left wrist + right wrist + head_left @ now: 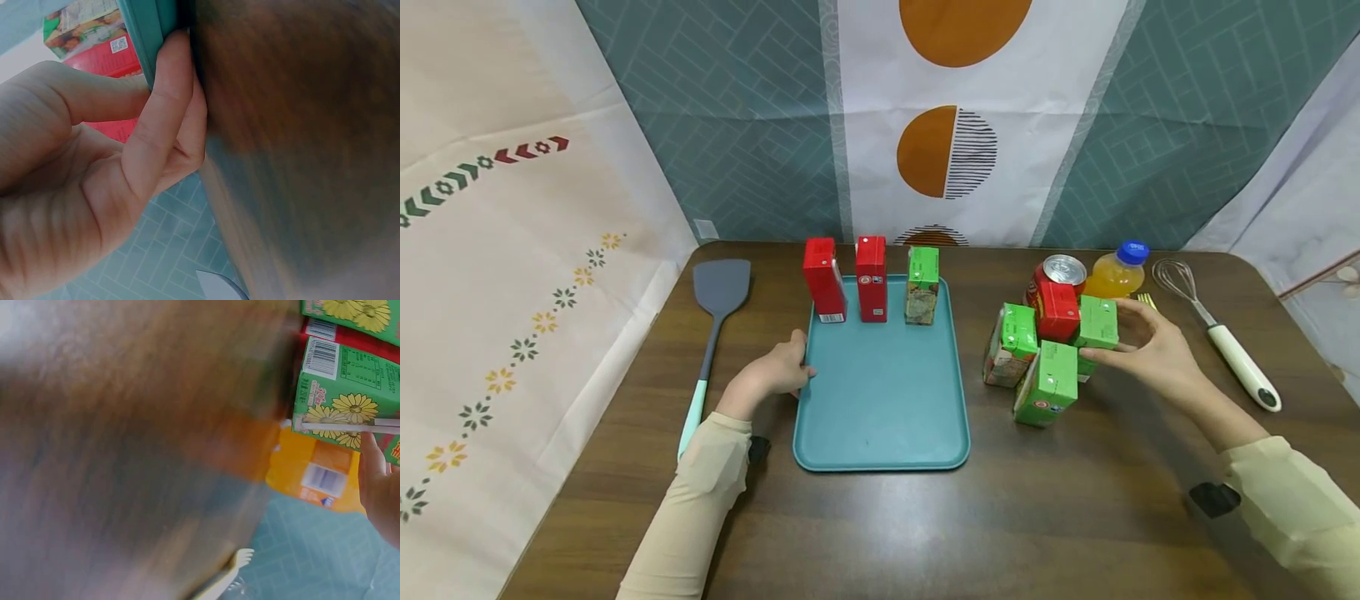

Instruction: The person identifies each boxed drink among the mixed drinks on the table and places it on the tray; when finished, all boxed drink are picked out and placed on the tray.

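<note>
My left hand (778, 368) pinches the left rim of a teal tray (880, 400), thumb on one side and fingers on the other in the left wrist view. Two red drink cartons (872, 279) and a green drink carton (922, 287) stand along the tray's far end. At the right, my right hand (1157, 350) holds a green drink carton (347, 394) between thumb and fingers; a straw runs along its side. Right beside it stand a red carton (1057, 312) and two more green cartons (1048, 383), closely grouped.
Behind the cartons stand a red soda can (1063, 271) and an orange juice bottle (1118, 271) with a blue cap. A whisk (1232, 354) and a fork (231, 572) lie at the right. On the far left lies a grey spatula (718, 292) with a mint handle.
</note>
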Demonstrator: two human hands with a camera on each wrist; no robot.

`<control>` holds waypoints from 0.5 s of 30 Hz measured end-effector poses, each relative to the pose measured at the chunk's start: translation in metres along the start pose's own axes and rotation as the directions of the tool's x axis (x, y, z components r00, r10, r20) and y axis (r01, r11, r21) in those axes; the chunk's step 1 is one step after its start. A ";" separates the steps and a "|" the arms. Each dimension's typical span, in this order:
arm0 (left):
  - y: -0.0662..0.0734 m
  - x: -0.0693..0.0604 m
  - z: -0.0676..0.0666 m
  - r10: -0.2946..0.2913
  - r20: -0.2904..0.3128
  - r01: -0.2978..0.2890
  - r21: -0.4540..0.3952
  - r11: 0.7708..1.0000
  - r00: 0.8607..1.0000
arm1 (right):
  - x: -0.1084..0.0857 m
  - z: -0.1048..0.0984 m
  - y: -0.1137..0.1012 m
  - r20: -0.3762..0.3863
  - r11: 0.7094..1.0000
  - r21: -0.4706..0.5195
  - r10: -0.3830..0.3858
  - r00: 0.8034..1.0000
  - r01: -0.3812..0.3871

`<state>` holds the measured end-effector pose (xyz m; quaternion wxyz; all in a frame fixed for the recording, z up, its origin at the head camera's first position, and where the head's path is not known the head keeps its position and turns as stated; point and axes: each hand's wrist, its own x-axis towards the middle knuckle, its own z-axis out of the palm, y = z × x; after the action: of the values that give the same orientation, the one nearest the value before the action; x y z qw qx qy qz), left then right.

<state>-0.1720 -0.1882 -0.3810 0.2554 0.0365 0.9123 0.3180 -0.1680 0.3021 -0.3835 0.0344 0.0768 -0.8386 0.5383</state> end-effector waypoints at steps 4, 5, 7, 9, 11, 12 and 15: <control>-0.001 0.000 0.000 0.009 -0.001 -0.009 -0.003 1.000 1.000 | -0.005 -0.010 -0.002 -0.042 0.989 0.146 -0.025 0.999 0.031; -0.001 0.000 0.000 0.012 -0.002 -0.012 0.001 1.000 1.000 | -0.007 -0.012 -0.005 -0.043 0.983 0.180 -0.041 0.998 0.048; -0.001 0.000 0.000 0.012 -0.003 -0.012 0.010 1.000 1.000 | -0.013 -0.015 -0.015 -0.063 0.961 0.270 -0.047 0.997 0.062; 0.000 0.000 0.000 0.011 -0.004 -0.011 0.013 1.000 1.000 | -0.019 -0.019 -0.024 -0.090 0.932 0.354 -0.050 0.995 0.079; 0.000 0.000 0.000 0.012 -0.004 -0.012 0.012 1.000 1.000 | -0.028 -0.022 -0.038 -0.126 0.950 0.308 -0.020 0.992 0.058; 0.000 0.000 0.000 0.012 -0.002 -0.012 0.007 1.000 1.000 | -0.032 -0.025 -0.042 -0.138 0.950 0.306 -0.012 0.990 0.054; -0.001 0.000 0.001 0.010 -0.001 -0.010 -0.002 1.000 1.000 | -0.043 -0.031 -0.055 -0.180 0.962 0.267 -0.004 0.984 0.053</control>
<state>-0.1710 -0.1881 -0.3825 0.2534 0.0407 0.9119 0.3203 -0.1174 0.3120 -0.3273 0.1061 0.0446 -0.7494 0.6521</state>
